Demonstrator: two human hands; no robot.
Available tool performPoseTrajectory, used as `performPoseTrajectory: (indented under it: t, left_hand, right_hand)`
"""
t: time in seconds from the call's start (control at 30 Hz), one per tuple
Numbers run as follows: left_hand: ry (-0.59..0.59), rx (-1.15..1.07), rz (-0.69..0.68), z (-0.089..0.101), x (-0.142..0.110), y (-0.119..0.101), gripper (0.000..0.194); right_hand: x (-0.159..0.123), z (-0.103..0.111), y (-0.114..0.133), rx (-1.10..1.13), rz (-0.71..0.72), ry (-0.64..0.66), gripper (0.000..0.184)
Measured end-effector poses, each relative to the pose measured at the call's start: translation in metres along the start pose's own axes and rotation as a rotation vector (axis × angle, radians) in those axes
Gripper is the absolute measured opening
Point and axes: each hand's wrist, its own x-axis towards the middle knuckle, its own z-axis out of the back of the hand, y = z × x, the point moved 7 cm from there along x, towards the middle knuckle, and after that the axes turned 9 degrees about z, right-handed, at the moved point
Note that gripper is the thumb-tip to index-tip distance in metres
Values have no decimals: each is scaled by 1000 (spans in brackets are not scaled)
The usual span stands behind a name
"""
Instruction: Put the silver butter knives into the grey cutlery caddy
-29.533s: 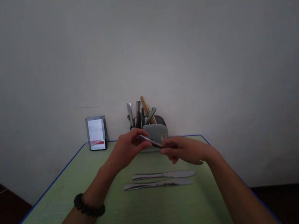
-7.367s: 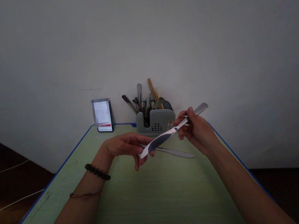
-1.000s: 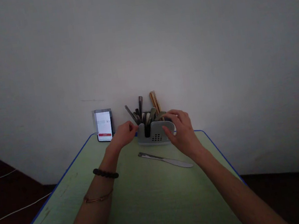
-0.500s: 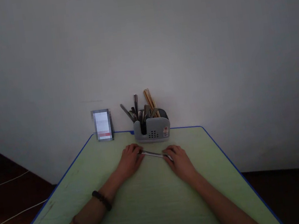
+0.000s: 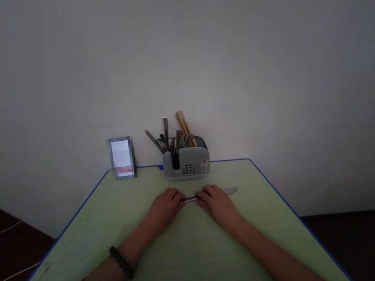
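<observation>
A steel table knife (image 5: 229, 190) lies flat on the green table (image 5: 188, 251), its blade tip pointing right. My left hand (image 5: 166, 203) rests on the table with its fingers curled over the knife's handle end. My right hand (image 5: 216, 201) lies over the middle of the knife, fingers bent down on it, and only the blade tip shows past it. Behind the hands, against the wall, stands a grey cutlery holder (image 5: 186, 164) with several steel utensils and wooden chopsticks.
A phone (image 5: 122, 158) with a lit screen leans against the wall at the table's back left. The table has a blue edge (image 5: 277, 195); dark floor with white cables lies to the left.
Both hands came down from the cutlery holder onto the knife on the table. The knife has turned from slanted to nearly level, and my right hand has slid left along it.
</observation>
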Motion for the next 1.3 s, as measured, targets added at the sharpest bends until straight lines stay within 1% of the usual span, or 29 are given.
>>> performPoseTrajectory:
  t: [0.13, 0.23, 0.3, 0.4, 0.5, 0.57, 0.67, 0.73, 0.77, 0.83, 0.9, 0.93, 1.0, 1.07, 1.17, 1.23, 1.3]
  left_hand:
    - [-19, 85, -60, -3, 0, -6, 17]
    - [9, 78, -44, -3, 1, -5, 18]
    - [29, 15, -14, -2, 1, -2, 21]
    - [39, -154, 70, 1, 0, 1, 22]
    - [41, -302, 166, 4, -1, 4, 25]
    - [22, -400, 215, 7, 1, 6, 28]
    - [-72, -594, 324, 14, 6, 17, 38]
    - [-132, -674, 374, 18, 6, 23, 40]
    - [-146, -686, 374, 19, 6, 23, 39]
    - [-149, -676, 327, 19, 5, 19, 33]
    - [-155, -659, 247, 20, 2, 12, 31]
    - [-160, -655, 199, 21, 1, 8, 31]
    - [-168, -647, 120, 22, -2, 2, 34]
    - [-149, -637, 71, 23, -4, -2, 36]
    - [-64, -607, 14, 21, -6, -10, 40]
    - [2, -590, -23, 20, -7, -16, 43]
    - [61, -604, -46, 18, -9, -21, 46]
  right_hand:
    - [4, -3, 1, -19, 22, 75, 27]
    - [4, -5, 4, -71, 11, 123, 19]
    - [4, -5, 7, -113, 3, 141, 14]
    - [3, -4, 6, -118, -53, 175, 18]
    - [1, -4, -2, -112, -142, 217, 22]
    - [2, -1, -7, -94, -170, 210, 27]
    - [8, 11, -11, 13, -145, 142, 31]
    - [14, 25, -12, 128, -116, 60, 35]
    - [17, 34, -12, 201, -108, 9, 35]
    - [23, 51, -14, 383, -107, -118, 39]
    - [28, 67, -13, 563, -86, -259, 45]
    - [29, 73, -13, 626, -68, -326, 47]
    - [29, 81, -14, 683, -68, -443, 50]
    - [26, 82, -20, 701, -131, -514, 53]
    - [19, 76, -31, 771, -277, -595, 59]
    - [14, 69, -37, 854, -359, -642, 59]
    - [12, 59, -39, 959, -410, -657, 56]
